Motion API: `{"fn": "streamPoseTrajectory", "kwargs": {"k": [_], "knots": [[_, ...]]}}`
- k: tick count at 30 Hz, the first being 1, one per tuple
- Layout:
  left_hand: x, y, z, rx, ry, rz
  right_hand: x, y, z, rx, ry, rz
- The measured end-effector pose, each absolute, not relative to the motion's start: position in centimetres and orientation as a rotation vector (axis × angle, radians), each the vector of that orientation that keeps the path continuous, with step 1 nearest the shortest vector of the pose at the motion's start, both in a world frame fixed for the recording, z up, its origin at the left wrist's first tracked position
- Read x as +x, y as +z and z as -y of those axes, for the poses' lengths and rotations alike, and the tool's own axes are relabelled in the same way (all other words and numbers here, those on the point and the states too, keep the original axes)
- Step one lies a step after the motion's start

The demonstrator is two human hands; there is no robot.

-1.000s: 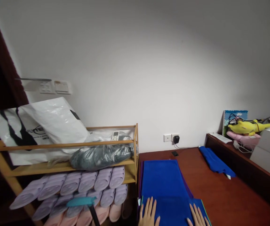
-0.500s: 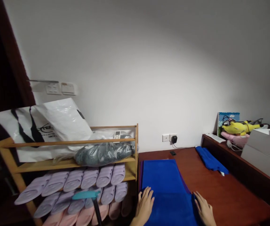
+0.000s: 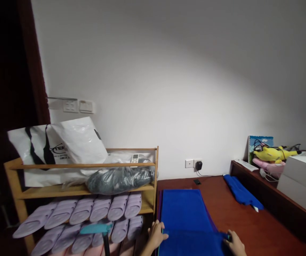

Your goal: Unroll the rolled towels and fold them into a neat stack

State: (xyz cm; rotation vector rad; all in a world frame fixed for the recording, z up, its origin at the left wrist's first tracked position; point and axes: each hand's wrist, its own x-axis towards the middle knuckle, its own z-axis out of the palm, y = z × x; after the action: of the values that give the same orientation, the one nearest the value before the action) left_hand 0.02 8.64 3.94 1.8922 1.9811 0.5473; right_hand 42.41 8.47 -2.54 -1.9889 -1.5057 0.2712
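Note:
A bright blue cloth (image 3: pixel 182 209) lies flat in a long strip on the red-brown desk, with a purple edge showing beneath it. My left hand (image 3: pixel 157 234) is at its left edge, thumb on top and fingers curled at the side, pinching the fabric. On the other side my right hand (image 3: pixel 235 243) grips the right edge of the blue cloth, fingers bent around it. Between my hands the near part of the fabric forms a crosswise fold line. The cloth's nearest end runs out of the bottom of the view.
A wooden shoe rack (image 3: pixel 89 166) at left carries a white bag (image 3: pixel 70 153), a plastic-wrapped dark bundle (image 3: pixel 121 179) and several lilac slippers (image 3: pixel 79 209). A teal-headed tool (image 3: pixel 95 228) stands before it. Another blue cloth (image 3: pixel 242 192) lies right on the desk (image 3: pixel 265 227), beside a raised ledge holding a yellow toy (image 3: pixel 272 153).
Both hands have gone from lying with fingers outstretched to gripping the cloth's edges. They now sit slightly lower in view. The camera has tilted upward a little.

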Motion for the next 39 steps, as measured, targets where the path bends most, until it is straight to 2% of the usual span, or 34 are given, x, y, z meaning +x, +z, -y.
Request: {"fn": "streamPoseTrajectory", "kwargs": {"k": [11, 19, 27, 32, 35, 39], "knots": [[0.3, 5.0, -5.0, 1.565, 1.235, -1.721, 41.4, -0.2, -5.5, -1.47, 0.835, 1.153], [0.2, 6.1, -6.5, 1.49, 1.434, -1.749, 40.4, 2.2, -8.0, -1.665, 0.574, 1.21], [1.1, 5.3, -8.4, 1.75, 1.23, -1.961, 36.0, 1.4, -11.7, -1.861, 0.468, 1.332], [3.8, 3.4, -7.7, 2.333, 0.645, -1.928, 31.3, 0.6, -11.0, -1.759, 0.301, 1.956], [4.0, 2.4, -7.9, 2.291, 0.431, -1.95, 30.5, 0.1, -10.8, -1.822, 0.362, 2.099], [3.5, 2.1, -8.2, 2.238, 0.404, -1.936, 30.9, -0.8, -10.9, -1.905, 0.333, 2.065]]}}
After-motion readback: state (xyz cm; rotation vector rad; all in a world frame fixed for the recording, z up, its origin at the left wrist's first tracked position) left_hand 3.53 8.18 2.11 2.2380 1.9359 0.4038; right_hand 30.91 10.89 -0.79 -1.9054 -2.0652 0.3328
